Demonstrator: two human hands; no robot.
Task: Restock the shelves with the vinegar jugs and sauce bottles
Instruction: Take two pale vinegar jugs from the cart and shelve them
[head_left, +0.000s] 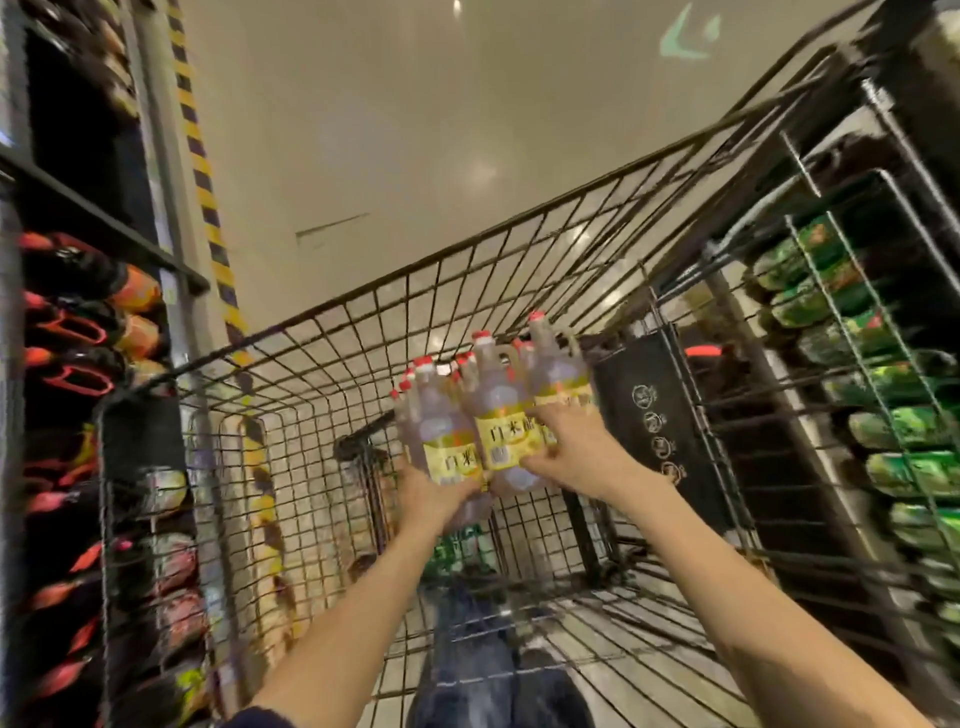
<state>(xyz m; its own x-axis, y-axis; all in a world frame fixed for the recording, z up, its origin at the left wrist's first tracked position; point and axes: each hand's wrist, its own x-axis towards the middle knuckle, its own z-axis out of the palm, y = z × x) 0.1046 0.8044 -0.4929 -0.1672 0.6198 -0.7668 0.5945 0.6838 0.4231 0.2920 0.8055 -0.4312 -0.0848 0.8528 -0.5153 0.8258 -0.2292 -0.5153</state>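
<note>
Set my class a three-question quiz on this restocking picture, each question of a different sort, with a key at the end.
1. True or false: the vinegar jugs are held by one hand only.
2. What colour are the caps on the jugs? A) green B) red C) blue
3. Fill in: the hands hold the jugs over a wire ____.

Key
1. False: the left hand and the right hand both grip the jugs.
2. B
3. cart
</note>
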